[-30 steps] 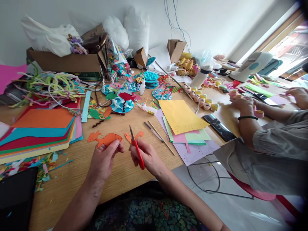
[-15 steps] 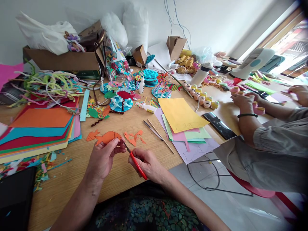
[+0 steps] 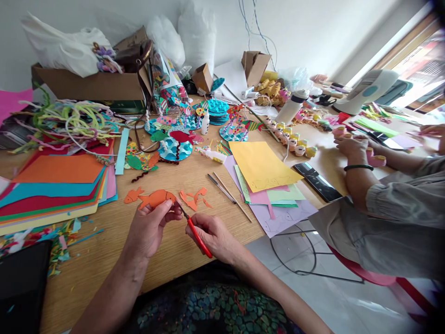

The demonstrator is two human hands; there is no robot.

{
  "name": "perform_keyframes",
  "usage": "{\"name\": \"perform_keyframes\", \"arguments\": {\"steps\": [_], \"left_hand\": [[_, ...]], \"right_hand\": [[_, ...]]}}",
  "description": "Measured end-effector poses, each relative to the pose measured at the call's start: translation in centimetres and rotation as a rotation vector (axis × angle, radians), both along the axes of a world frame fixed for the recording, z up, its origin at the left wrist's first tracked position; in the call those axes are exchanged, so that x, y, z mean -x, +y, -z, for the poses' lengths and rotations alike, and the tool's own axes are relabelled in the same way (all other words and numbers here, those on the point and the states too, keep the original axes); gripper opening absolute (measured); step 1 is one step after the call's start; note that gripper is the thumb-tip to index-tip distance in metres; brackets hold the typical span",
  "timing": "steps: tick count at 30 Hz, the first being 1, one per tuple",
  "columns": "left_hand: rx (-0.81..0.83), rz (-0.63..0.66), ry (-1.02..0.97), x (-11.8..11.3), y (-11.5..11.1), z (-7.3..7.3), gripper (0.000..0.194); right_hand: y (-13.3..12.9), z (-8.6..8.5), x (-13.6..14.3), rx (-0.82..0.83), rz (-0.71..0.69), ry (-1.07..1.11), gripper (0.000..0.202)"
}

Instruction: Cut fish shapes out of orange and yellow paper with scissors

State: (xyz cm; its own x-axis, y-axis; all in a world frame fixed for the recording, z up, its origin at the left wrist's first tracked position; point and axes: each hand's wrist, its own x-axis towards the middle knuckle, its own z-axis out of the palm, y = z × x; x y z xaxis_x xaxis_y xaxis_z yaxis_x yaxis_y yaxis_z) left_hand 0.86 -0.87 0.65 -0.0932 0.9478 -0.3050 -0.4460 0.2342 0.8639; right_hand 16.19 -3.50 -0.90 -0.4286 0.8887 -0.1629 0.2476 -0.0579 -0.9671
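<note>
Between the thumb and fingers of my left hand [image 3: 153, 227] is an orange paper fish [image 3: 157, 198], held just above the table. My right hand [image 3: 212, 237] grips red-handled scissors [image 3: 199, 237], whose blades reach the right end of the fish, close to my left fingertips. Whether the blades are fully closed is hard to see. Left of the held fish lies a smaller orange paper fish [image 3: 133, 195]. Orange paper scraps [image 3: 193, 199] lie to the right, beyond the scissor tips.
Stacked coloured paper [image 3: 59, 169] is on the left, with paper shreds [image 3: 66, 241] below it. A pen [image 3: 221, 188] and a thin stick [image 3: 232, 197] lie near yellow paper [image 3: 260, 164]. Fish decorations [image 3: 175, 150] stand behind. A co-worker's hands [image 3: 352, 146] hold pink pieces at right.
Almost nothing differs. My hands, the paper fish and the scissors keep nearly the same position, and the view has shifted very slightly.
</note>
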Motion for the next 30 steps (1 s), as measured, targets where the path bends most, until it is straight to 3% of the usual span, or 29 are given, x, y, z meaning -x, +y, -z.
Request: {"name": "perform_keyframes", "arguments": {"steps": [21,30], "left_hand": [[0.008,0.034,-0.003,0.0,-0.1,0.4,0.008],[-0.062,0.097,-0.005,0.1,-0.1,1.0,0.007]], "right_hand": [[-0.3,0.9,-0.3,-0.059,0.016,-0.005,0.038],[-0.4,1.0,-0.2,-0.084,0.023,-0.025,0.037]]}}
